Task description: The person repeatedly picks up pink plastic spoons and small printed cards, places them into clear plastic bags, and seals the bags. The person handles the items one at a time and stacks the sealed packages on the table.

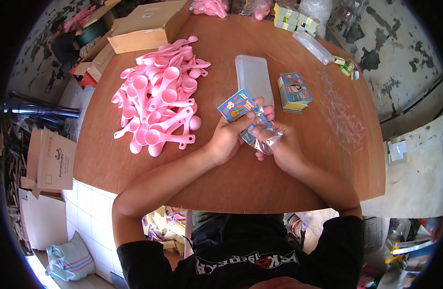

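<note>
Over the near middle of the table, my left hand [226, 138] grips a blue printed card [235, 105] with its thumb on top. A clear plastic bag [273, 139] covers the card's lower end, and my right hand [288, 150] pinches it there. Just beyond my hands lies a stack of flat clear bags [252, 77]. To its right stands a stack of similar cards [295, 89]. A heap of pink measuring spoons [156, 103] spreads over the table's left side, apart from my left hand. Some of my fingertips are hidden behind the card and bag.
The brown wooden table [202, 185] holds a cardboard box [146, 26] at its far left. Small boxes [296, 19] and a clear plastic bundle [314, 47] lie far right. Clear scraps [344, 120] litter the right side. A person [66, 45] is at the far left.
</note>
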Motion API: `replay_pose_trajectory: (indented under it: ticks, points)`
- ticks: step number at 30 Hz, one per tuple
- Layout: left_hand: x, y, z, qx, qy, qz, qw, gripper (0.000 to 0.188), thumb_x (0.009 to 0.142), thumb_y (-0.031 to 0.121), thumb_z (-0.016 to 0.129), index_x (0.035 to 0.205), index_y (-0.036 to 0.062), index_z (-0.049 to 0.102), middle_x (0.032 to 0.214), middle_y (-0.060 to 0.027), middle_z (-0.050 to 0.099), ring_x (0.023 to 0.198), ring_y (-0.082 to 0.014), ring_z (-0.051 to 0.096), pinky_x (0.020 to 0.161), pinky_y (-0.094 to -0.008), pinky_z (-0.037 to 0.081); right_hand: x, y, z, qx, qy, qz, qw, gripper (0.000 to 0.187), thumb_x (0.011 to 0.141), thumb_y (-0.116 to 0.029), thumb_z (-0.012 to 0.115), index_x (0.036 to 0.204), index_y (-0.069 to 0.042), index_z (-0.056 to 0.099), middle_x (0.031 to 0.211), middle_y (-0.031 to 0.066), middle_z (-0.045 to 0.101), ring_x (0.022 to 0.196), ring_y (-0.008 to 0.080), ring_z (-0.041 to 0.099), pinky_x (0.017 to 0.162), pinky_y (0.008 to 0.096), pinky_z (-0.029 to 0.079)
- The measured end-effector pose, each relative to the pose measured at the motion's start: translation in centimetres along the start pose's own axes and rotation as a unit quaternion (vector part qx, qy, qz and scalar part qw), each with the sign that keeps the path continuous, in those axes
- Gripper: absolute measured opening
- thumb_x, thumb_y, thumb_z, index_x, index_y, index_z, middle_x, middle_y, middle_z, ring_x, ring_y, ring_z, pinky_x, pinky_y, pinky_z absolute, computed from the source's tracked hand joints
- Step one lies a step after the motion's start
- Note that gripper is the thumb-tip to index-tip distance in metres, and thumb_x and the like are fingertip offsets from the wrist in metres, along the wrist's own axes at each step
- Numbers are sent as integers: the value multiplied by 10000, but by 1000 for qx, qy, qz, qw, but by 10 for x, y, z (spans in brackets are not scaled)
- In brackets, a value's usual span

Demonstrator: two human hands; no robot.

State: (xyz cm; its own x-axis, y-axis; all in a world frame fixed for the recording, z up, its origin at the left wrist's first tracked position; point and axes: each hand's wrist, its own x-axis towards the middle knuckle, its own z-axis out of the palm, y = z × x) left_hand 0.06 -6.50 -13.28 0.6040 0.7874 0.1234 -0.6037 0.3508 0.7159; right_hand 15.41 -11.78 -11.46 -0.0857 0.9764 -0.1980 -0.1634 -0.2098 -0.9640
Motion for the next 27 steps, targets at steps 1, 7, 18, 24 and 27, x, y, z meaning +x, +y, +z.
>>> replay_pose_trajectory:
  ticks: [1,7,18,24,27]
  points:
    - [-1,1,-1,1,1,2,1000,476,994,196,483,1418,24,351,1346,-181,519,1243,-313,521,914,-485,528,1,3,-2,-15,5,-7,1000,246,897,-264,687,861,-24,647,681,31,602,538,110,584,461,237,484]
    - [-1,1,-3,-33,-88,-45,995,466,1005,237,438,1415,32,354,1387,-152,487,1203,-352,541,657,-525,575,-3,-5,-1,-55,36,17,998,216,881,-243,705,869,-38,634,682,22,582,499,103,538,427,231,440]
    - [16,19,-34,-175,120,6,977,382,926,79,420,1301,11,420,1238,-203,569,1173,-343,564,1036,-490,450,-17,-4,9,-417,-24,-676,607,301,641,-31,799,919,-90,702,906,80,632,771,254,646,672,351,558]
    - [19,17,-28,-156,147,-14,977,374,943,157,464,1293,27,434,1098,-175,599,1070,-306,606,952,-467,514,4,-48,73,-491,-75,-577,648,258,707,-2,718,953,-59,662,846,77,606,752,275,603,654,364,508]
    - [9,15,-32,-139,131,19,982,401,962,342,470,1262,76,463,1130,-90,578,1090,-228,563,907,-422,495,65,-67,117,-533,-121,-506,667,160,788,-25,654,947,-18,635,902,127,649,874,322,600,765,409,485]
